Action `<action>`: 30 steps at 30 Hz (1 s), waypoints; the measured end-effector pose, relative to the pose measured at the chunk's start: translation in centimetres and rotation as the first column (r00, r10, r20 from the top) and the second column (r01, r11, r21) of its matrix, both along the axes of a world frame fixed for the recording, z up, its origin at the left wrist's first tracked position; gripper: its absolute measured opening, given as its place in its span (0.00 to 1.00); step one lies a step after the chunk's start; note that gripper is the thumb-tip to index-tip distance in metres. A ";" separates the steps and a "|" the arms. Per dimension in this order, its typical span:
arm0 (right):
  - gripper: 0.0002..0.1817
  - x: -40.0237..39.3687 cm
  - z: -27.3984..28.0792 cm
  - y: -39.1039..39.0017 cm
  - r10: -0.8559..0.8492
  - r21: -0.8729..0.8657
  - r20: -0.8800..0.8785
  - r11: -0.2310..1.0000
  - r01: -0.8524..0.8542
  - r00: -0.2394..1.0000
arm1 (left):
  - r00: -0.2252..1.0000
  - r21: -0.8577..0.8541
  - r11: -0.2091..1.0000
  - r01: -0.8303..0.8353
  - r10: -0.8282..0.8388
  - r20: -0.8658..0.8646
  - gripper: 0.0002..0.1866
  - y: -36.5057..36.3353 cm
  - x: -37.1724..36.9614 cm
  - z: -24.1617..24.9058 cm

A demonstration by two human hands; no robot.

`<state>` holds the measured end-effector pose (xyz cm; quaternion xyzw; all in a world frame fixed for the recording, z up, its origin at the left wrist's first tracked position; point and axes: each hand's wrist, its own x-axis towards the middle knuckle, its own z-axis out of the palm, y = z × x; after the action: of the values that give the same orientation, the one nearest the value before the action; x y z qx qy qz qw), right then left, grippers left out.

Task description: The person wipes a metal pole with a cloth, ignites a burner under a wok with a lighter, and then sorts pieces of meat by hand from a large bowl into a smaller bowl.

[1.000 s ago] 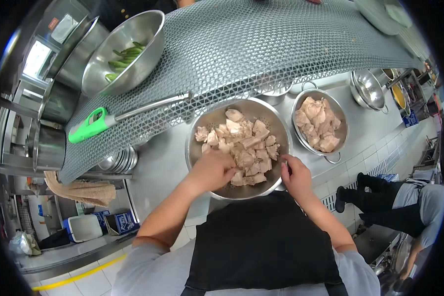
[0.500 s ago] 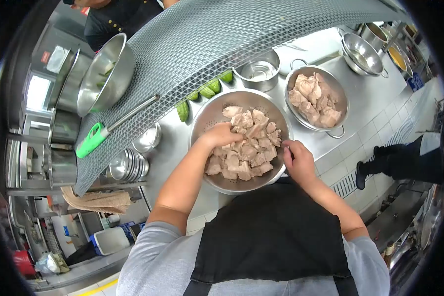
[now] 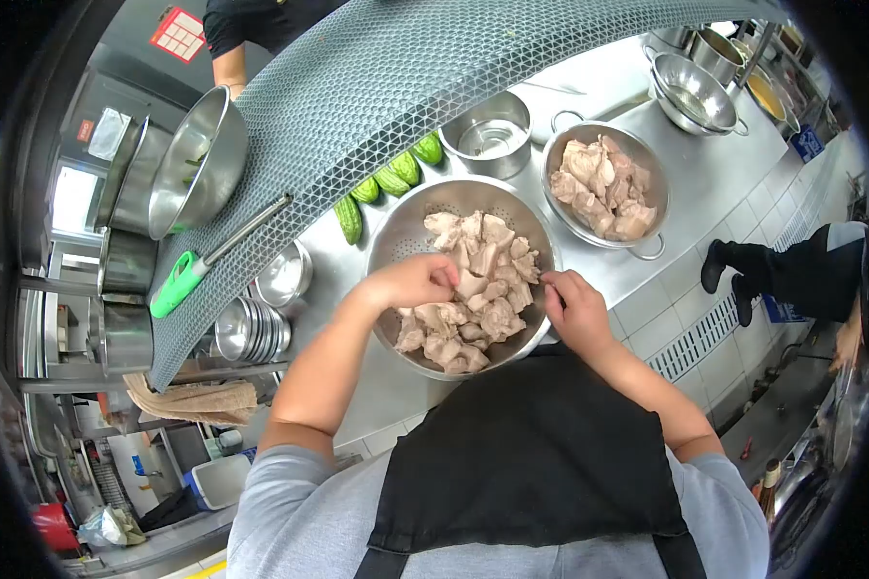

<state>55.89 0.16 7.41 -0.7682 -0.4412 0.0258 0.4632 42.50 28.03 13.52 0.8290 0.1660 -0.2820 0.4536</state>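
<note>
A large steel colander [image 3: 406, 227] with a perforated wall stands on the counter in front of me, holding chunks of pale cooked meat [image 3: 497, 318]. My left hand [image 3: 415, 283] reaches over its left side, fingers curled among the chunks, closed on a piece of meat beside the fingertips. At the right rim, my right hand [image 3: 579, 311] has its thumb and fingers pinched on the colander's edge. Larger pieces of the same pale meat [image 3: 603, 183] fill a second, two-handled colander [image 3: 658, 207] behind and to the right.
Several green cucumbers [image 3: 392, 180] and a steel pot [image 3: 492, 135] stand behind the colander. A mesh shelf [image 3: 357, 87] overhangs the back left, carrying a green-handled tool [image 3: 179, 285] and a steel bowl [image 3: 203, 164]. Other people are at the top left and far right.
The meat in the near colander has shifted, and chunks lie differently. My left hand has drawn slightly left and down, its fingers more curled. My right hand stays at the rim; the view has shifted slightly.
</note>
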 end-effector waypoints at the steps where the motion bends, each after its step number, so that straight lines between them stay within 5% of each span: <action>1: 0.08 0.0 0.0 0.0 0.002 -0.001 0.002 1.000 -0.002 1.000 | 1.000 -0.001 1.000 -0.002 0.002 0.002 0.16 0.1 0.0 0.6; 4: 0.08 -0.1 0.0 0.2 0.009 0.003 0.008 1.000 -0.009 1.000 | 0.980 0.389 0.921 -0.035 -0.045 0.195 0.10 0.2 1.6 1.7; 8: 0.08 -0.6 -0.5 0.4 -0.002 0.023 -0.025 1.000 0.003 1.000 | 0.797 0.478 0.862 -0.167 -0.167 0.580 0.18 -3.5 7.2 -1.4; 9: 0.07 -0.7 -0.4 0.3 -0.008 0.011 -0.034 1.000 0.009 0.999 | 0.795 0.476 0.863 -0.170 -0.165 0.584 0.18 -4.2 8.0 -2.0; 11: 0.07 -0.7 -0.1 0.2 -0.008 -0.002 -0.021 1.000 0.008 1.000 | 0.887 0.747 0.653 -0.126 -0.263 0.380 0.20 -4.9 9.0 -2.7; 15: 0.06 -0.8 0.7 0.0 -0.014 -0.030 -0.002 0.999 0.014 1.000 | 0.965 0.828 0.557 0.058 -0.243 0.095 0.23 -3.3 8.1 -1.6; 20: 0.06 -0.9 0.2 0.1 -0.024 -0.031 -0.005 0.999 0.024 1.000 | 0.949 0.845 0.533 -0.046 -0.242 0.204 0.18 1.8 5.5 -0.8; 25: 0.07 -1.0 0.0 0.1 -0.015 -0.023 0.006 1.000 0.016 1.000 | 0.936 0.621 0.714 -0.323 0.144 0.321 0.20 2.4 3.1 4.7; 27: 0.07 -0.9 0.0 0.2 -0.012 -0.020 0.009 1.000 0.012 1.000 | 0.911 0.639 0.675 -0.369 0.127 0.392 0.18 2.8 1.8 5.0; 29: 0.07 -0.9 0.1 0.2 -0.009 -0.032 0.005 0.999 0.009 1.000 | 0.747 0.703 0.557 -0.442 -0.204 0.632 0.19 1.7 0.2 5.7; 30: 0.06 -0.9 0.1 0.2 -0.017 -0.042 -0.001 0.999 0.017 1.000 | 0.787 0.711 0.617 -0.338 -0.230 0.573 0.19 0.1 -0.3 6.8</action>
<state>54.98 0.34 7.54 -0.7814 -0.4339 0.0315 0.4474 42.20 28.10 20.28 0.9793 0.1414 0.1202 0.0814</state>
